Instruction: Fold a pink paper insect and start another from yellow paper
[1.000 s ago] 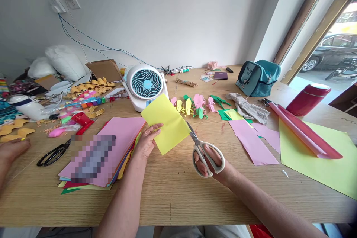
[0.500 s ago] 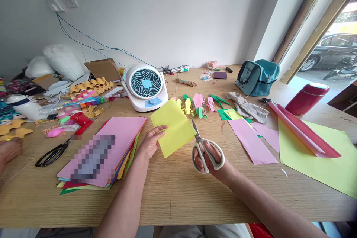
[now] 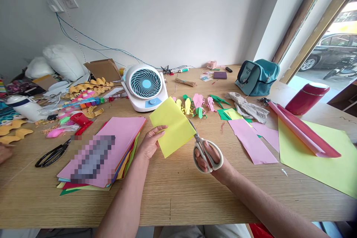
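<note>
A creased sheet of yellow paper is tilted above the wooden table. My left hand pinches its left edge between thumb and fingers. My right hand grips a pair of white-handled scissors, fingers through the loops. The scissors' blades meet the sheet's right corner, one blade partly behind the paper. Beyond the sheet stand small folded paper figures in pink, yellow and green. A stack of coloured paper lies left of my left hand, its top partly blurred out.
Black-handled scissors lie by the stack, and another person's hand is at the left edge. A white fan stands behind. To the right are pink paper pieces, a red flask, a teal bag and a large yellow sheet.
The scissors' handles have come closer together, and the blades have closed onto the yellow paper's corner. The other person's hand has drawn back toward the left edge.
</note>
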`<state>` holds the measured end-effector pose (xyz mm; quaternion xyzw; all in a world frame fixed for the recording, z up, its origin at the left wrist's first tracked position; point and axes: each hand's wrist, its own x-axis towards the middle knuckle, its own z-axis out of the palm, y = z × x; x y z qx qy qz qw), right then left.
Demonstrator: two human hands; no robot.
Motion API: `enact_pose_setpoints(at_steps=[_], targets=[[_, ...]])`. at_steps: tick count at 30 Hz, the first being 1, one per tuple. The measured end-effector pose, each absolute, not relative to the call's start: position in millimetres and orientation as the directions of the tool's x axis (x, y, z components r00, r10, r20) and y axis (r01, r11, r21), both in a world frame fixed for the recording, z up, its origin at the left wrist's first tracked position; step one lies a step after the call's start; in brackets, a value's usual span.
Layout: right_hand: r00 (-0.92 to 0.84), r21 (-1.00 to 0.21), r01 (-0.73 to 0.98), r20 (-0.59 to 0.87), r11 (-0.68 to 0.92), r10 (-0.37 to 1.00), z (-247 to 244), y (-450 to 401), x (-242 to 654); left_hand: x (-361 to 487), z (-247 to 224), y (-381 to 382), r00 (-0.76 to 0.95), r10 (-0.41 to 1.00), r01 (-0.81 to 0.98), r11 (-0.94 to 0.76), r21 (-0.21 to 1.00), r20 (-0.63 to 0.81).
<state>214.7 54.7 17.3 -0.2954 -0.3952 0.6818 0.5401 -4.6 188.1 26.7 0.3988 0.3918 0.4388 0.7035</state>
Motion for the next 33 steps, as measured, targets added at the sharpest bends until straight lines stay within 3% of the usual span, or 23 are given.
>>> enact_pose_setpoints(at_steps=[9, 21, 33], targets=[[-0.285, -0.834, -0.539, 0.049, -0.118, 0.957, 17.9, 53.4, 216.1, -2.8, 26.1, 185.8, 0.372, 0.903, -0.242, 0.317, 0.917, -0.214], [-0.202, -0.861, -0.493, -0.028, -0.127, 0.979, 19.2, 54.0, 215.2, -1.8, 28.2, 183.6, 0.378, 0.899, -0.235, 0.326, 0.916, -0.223], [-0.282, -0.830, -0.538, 0.012, -0.148, 0.959, 18.9, 54.8, 214.9, -1.8, 26.8, 184.4, 0.381, 0.901, -0.233, 0.312, 0.921, -0.209]])
